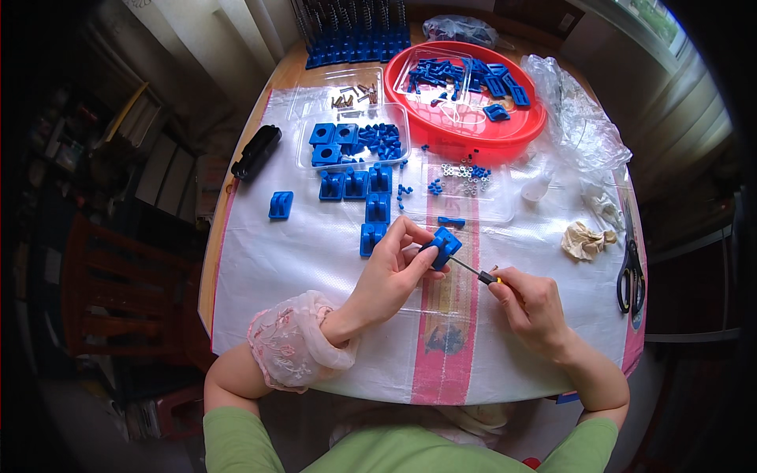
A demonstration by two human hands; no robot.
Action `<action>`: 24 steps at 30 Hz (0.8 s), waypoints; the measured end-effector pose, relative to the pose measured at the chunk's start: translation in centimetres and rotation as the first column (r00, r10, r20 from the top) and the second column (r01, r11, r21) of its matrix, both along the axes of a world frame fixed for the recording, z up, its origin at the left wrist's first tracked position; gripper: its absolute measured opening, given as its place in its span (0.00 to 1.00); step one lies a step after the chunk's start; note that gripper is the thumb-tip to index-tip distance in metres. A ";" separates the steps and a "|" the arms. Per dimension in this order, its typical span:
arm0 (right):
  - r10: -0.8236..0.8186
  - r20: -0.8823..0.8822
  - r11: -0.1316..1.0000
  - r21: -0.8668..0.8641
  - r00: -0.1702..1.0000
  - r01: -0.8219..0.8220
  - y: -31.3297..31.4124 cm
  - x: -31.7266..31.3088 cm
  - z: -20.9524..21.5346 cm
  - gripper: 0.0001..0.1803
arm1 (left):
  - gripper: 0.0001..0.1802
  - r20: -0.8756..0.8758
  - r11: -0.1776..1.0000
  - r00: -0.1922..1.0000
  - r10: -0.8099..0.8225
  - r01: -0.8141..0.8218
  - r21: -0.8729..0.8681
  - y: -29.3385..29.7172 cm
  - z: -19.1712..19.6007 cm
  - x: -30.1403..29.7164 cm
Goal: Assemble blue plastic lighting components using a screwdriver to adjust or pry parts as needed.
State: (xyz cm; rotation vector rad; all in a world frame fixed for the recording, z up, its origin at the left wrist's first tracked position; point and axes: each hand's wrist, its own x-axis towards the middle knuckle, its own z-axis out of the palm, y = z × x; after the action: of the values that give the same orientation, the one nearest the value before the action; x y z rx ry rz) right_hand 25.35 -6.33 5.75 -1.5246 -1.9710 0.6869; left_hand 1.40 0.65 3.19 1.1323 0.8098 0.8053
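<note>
Between the fingers and thumb of my left hand [394,264] is a blue plastic bracket [446,243], held above the table. My right hand [536,307] grips a screwdriver [489,277] by its black and yellow handle. The thin shaft reaches up and left to the bracket; whether its tip sits in a screw is hidden. Just beyond the bracket lies a small blue lever-like piece [451,221]. Several similar blue brackets [377,206] stand in an L-shaped row left of my left hand. One more blue bracket [281,205] sits apart, farther left.
A clear tray [303,150] holds blue parts, with brass-coloured screws behind it. At the back stands a red basin [512,138] of blue pieces. Small white rings [457,170] lie mid-table. Scissors [631,277], crumpled paper [585,241] and a black case [257,152] lie toward the sides.
</note>
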 end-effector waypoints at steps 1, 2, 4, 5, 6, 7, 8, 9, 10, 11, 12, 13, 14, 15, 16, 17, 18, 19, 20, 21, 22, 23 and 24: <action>-0.001 0.002 1.000 -0.006 1.000 0.001 0.0 0.0 0.1 0.07 | 0.08 -0.001 1.000 1.000 0.001 -0.001 0.001 0.0 0.0 0.0; -0.001 0.004 1.000 -0.012 1.000 0.001 0.0 0.0 0.1 0.07 | 0.08 -0.003 1.000 1.000 0.001 -0.001 -0.001 0.0 0.0 0.0; 0.001 0.010 1.000 -0.017 1.000 -0.001 0.0 0.1 0.1 0.08 | 0.08 -0.004 1.000 1.000 -0.001 0.001 -0.004 0.0 0.0 0.0; 0.003 0.013 1.000 -0.020 1.000 -0.003 0.0 0.1 0.0 0.08 | 0.08 -0.001 1.000 1.000 -0.002 0.002 -0.002 0.0 0.1 0.0; 0.005 -0.029 1.000 0.001 1.000 -0.005 0.1 0.0 0.0 0.09 | 0.08 0.002 1.000 1.000 -0.002 0.002 -0.001 0.0 0.1 0.0; 0.008 -0.071 1.000 0.021 0.997 -0.006 0.1 -0.2 -0.1 0.10 | 0.08 0.004 1.000 1.000 -0.002 0.002 0.000 -0.1 0.1 0.0; 0.011 -0.113 0.999 0.042 0.994 -0.006 0.1 -0.3 -0.1 0.11 | 0.08 0.005 1.000 1.000 -0.004 0.004 -0.003 0.0 0.1 0.0; 0.001 -0.105 1.000 0.023 0.994 0.002 0.1 -0.4 0.1 0.12 | 0.08 0.005 1.000 1.000 -0.005 0.005 -0.006 0.0 0.1 0.0; -0.009 -0.097 1.000 0.005 0.995 0.010 0.0 -0.4 0.3 0.13 | 0.08 0.004 1.000 1.000 -0.006 0.006 -0.010 0.0 0.1 0.0; -0.019 -0.088 1.000 -0.013 0.996 0.018 -0.1 -0.5 0.4 0.15 | 0.08 0.008 1.000 1.000 -0.002 0.002 -0.013 0.0 0.1 -0.1; -0.019 -0.095 1.000 -0.001 0.995 0.018 -0.1 -0.4 0.2 0.15 | 0.08 0.013 1.000 1.000 -0.001 0.001 -0.017 0.0 0.1 0.0; -0.018 -0.102 1.000 0.011 0.995 0.019 -0.1 -0.2 -0.2 0.15 | 0.08 0.018 1.000 1.000 0.001 0.000 -0.021 0.0 0.1 0.0; -0.017 -0.109 1.000 0.024 0.994 0.020 -0.1 -0.1 -0.5 0.16 | 0.08 0.018 1.000 1.000 0.000 0.000 -0.020 0.0 0.1 0.0; -0.018 -0.126 0.999 0.048 0.992 0.024 -0.1 -0.2 -0.7 0.14 | 0.08 0.016 1.000 1.000 0.001 -0.001 -0.019 0.0 0.1 0.0; -0.018 -0.142 0.997 0.071 0.990 0.028 -0.1 -0.2 -0.9 0.13 | 0.08 0.014 1.000 1.000 0.002 -0.002 -0.018 0.0 0.0 0.1; -0.018 -0.159 0.995 0.095 0.987 0.033 -0.1 -0.2 -0.9 0.13 | 0.08 0.013 1.000 1.000 0.001 -0.001 -0.016 0.0 0.0 0.0; -0.009 -0.146 0.995 0.097 0.989 0.023 -0.1 -0.3 -0.8 0.12 | 0.08 0.011 1.000 1.000 0.000 0.000 -0.014 0.0 0.0 0.0; 0.000 -0.132 0.995 0.098 0.991 0.013 0.0 -0.3 -0.5 0.11 | 0.08 0.010 1.000 1.000 0.000 0.001 -0.013 0.0 0.0 0.0; 0.009 -0.119 0.995 0.100 0.993 0.003 0.0 -0.3 -0.4 0.11 | 0.08 0.007 1.000 1.000 0.000 0.000 -0.004 0.0 -0.1 0.0; 0.015 -0.109 0.994 0.107 0.994 -0.003 0.0 -0.3 -0.4 0.10 | 0.08 0.004 1.000 1.000 0.000 0.000 0.005 0.0 -0.1 0.0; 0.020 -0.098 0.993 0.115 0.995 -0.009 0.0 -0.2 -0.4 0.10 | 0.08 0.001 1.000 1.000 0.000 0.000 0.014 0.0 -0.1 0.0; 0.026 -0.087 0.992 0.123 0.996 -0.015 0.1 -0.2 -0.5 0.10 | 0.08 0.001 1.000 1.000 0.000 0.000 0.016 0.0 -0.1 0.0; 0.023 -0.078 0.994 0.112 0.997 -0.014 0.1 -0.1 -0.5 0.10 | 0.08 0.000 1.000 1.000 0.000 0.000 0.019 0.0 0.0 -0.1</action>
State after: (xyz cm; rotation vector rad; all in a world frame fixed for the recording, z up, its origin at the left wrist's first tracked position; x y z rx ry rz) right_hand 25.25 -6.27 5.24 -1.3939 -1.9336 0.6250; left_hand 1.34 0.66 3.16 1.1489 0.8037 0.8149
